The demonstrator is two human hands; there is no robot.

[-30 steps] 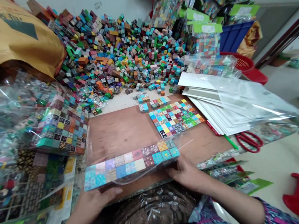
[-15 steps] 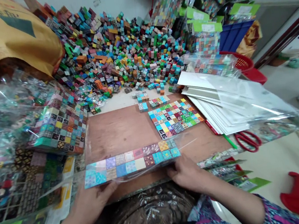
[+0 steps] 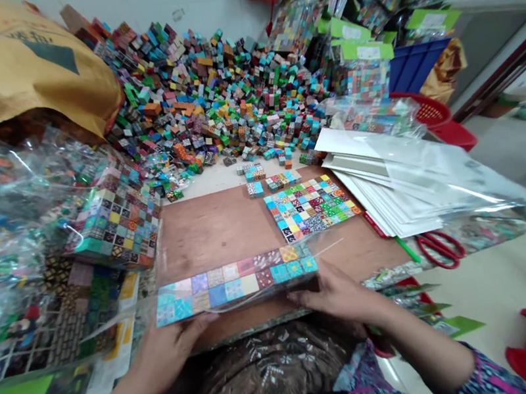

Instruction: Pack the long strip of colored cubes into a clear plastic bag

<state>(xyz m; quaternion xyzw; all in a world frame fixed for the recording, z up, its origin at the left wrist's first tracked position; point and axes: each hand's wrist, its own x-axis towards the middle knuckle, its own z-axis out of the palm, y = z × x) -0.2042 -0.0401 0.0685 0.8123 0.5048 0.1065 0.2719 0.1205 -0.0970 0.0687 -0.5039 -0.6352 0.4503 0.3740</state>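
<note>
Clearly, in the head view, both hands have hold of the long block of patterned cubes (image 3: 236, 282), low over the near part of the brown board (image 3: 208, 226) on the bench (image 3: 217, 179). The left hand (image 3: 168, 355) closes on its left end, thumb along the near edge; the right hand (image 3: 333, 292) grips near the right end (the fingers underneath are hidden, so I cannot tell how far they reach). Clear film (image 3: 240, 302) lies about the block. To hold it well, I'd support both ends evenly, press gently inward so the rows stay flush, and keep the film smooth. Farther right lies a flat mosaic of cubes (image 3: 312, 206), beside white cards (image 3: 373, 199); red scissors (image 3: 438, 249) rest at the right, and a heap of loose cubes (image 3: 217, 97) fills the far side
</note>
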